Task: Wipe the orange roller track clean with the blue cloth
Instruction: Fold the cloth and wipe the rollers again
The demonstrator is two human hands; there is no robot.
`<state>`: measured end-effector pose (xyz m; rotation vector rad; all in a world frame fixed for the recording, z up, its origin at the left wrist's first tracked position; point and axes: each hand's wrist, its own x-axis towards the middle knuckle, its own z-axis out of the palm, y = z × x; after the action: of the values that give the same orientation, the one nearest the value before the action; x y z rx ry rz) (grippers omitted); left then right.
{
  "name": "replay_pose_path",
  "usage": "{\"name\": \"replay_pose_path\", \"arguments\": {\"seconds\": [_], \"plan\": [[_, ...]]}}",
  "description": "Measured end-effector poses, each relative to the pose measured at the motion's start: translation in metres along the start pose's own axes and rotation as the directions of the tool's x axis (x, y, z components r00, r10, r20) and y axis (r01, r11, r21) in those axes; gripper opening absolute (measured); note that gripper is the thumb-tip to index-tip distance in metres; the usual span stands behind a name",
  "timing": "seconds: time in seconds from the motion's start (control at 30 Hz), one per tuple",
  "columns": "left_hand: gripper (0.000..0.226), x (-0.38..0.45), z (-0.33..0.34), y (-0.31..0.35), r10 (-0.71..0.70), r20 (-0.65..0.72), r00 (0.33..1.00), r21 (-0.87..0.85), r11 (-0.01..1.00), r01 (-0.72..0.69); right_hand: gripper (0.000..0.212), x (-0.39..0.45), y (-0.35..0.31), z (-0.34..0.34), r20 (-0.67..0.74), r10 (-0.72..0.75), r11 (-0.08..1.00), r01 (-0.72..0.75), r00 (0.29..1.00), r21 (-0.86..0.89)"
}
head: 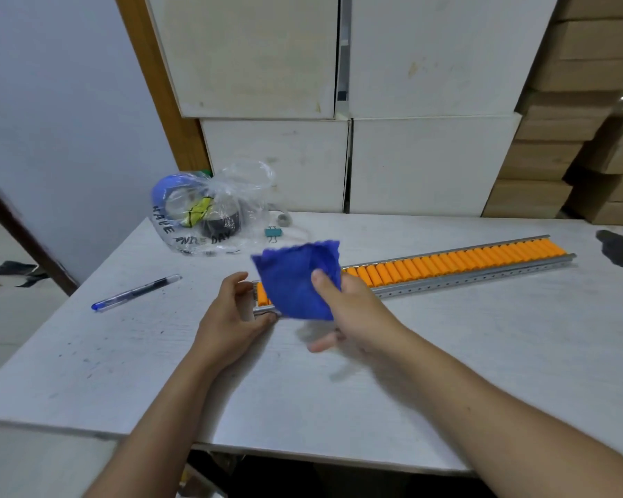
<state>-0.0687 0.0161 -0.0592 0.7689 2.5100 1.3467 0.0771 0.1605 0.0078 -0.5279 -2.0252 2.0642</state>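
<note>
The orange roller track [457,262], rows of orange rollers in a silver metal rail, lies across the white table from centre to right. My left hand [231,314] grips the track's near left end, fingers on the rail. My right hand [353,310] holds the blue cloth [299,278] pinched under the thumb, lifted just above the track's left end. The cloth hides the rollers under it.
A blue pen [135,292] lies at the left of the table [482,354]. A clear plastic bag [213,210] with tape rolls and a green binder clip [273,233] sit behind. A dark object [621,248] rests at the right edge. White boxes [428,163] stand behind.
</note>
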Motion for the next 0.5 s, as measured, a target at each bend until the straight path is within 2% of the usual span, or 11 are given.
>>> {"name": "replay_pose_path", "arguments": {"seconds": [0.07, 0.1, 0.13, 0.2, 0.23, 0.3, 0.4, 0.43, 0.5], "plan": [[0.079, -0.001, 0.000, 0.002, 0.010, 0.001, 1.000, 0.019, 1.000, -0.010, 0.021, 0.009, -0.011, 0.011, -0.056, 0.027, 0.987, -0.018, 0.998, 0.161], [0.080, -0.002, 0.000, 0.002, 0.015, 0.003, 1.000, 0.026, 1.000, -0.015, 0.019, 0.014, -0.012, 0.020, -0.089, 0.001, 0.983, 0.015, 0.996, 0.180], [0.080, -0.002, 0.000, 0.003, 0.021, 0.005, 1.000, 0.029, 0.999, -0.021, 0.017, 0.019, -0.012, 0.029, -0.136, -0.053, 0.988, 0.071, 0.989, 0.134], [0.079, -0.002, 0.000, 0.002, 0.024, 0.006, 1.000, 0.028, 0.999, -0.024, 0.017, 0.031, -0.004, 0.041, -0.166, -0.269, 0.957, 0.243, 0.949, -0.161], [0.077, -0.002, -0.001, 0.003, 0.026, 0.007, 1.000, 0.023, 0.999, -0.026, 0.017, 0.037, 0.003, 0.046, -0.103, -0.361, 0.894, 0.313, 0.927, -0.320], [0.066, -0.001, -0.001, 0.002, 0.032, -0.002, 0.999, 0.005, 0.999, -0.032, 0.035, 0.050, 0.018, 0.049, 0.082, -0.444, 0.688, 0.398, 0.892, -0.607], [0.056, -0.001, -0.003, 0.003, 0.020, 0.011, 1.000, -0.018, 1.000, -0.020, 0.045, 0.061, 0.039, 0.047, 0.329, -0.443, 0.315, 0.489, 0.834, -0.814], [0.058, -0.001, -0.003, 0.003, 0.009, 0.021, 1.000, -0.027, 1.000, -0.009, 0.046, 0.062, 0.044, 0.045, 0.360, -0.434, 0.243, 0.492, 0.826, -0.836], [0.061, -0.002, -0.002, 0.003, 0.014, 0.025, 1.000, -0.040, 0.999, -0.013, 0.047, 0.061, 0.048, 0.039, 0.348, -0.451, 0.217, 0.479, 0.822, -0.851]]}}
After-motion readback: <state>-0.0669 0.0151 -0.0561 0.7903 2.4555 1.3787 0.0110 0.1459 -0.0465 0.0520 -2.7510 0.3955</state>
